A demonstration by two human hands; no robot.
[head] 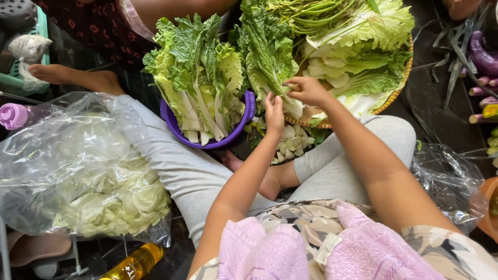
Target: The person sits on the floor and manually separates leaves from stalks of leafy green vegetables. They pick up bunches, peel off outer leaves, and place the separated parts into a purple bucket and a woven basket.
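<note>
Fingers of both hands are on one leafy green stalk: the left hand lies half-curled along its pale lower stem, and the right hand pinches the leaf just above, thumb against fingertips. That leaf hangs over the gap between the purple bowl and the woven tray, its stem end down toward the floor.

Nearest me, a pink towel lies in the person's lap, and the knees in grey trousers spread to either side. A big clear plastic bag of pale cabbage pieces slumps on the floor at the left knee, a yellow bottle below it. Between the feet sits a small heap of trimmings.

My guess is the step is stripping or trimming this stalk; the following move would need a firm hold on the stem while the other hand pulls.

Both forearms reach forward, elbows tucked, wrists bent in toward each other. Farther off, more greens pile on the tray, and purple aubergines lie at the right edge.
</note>
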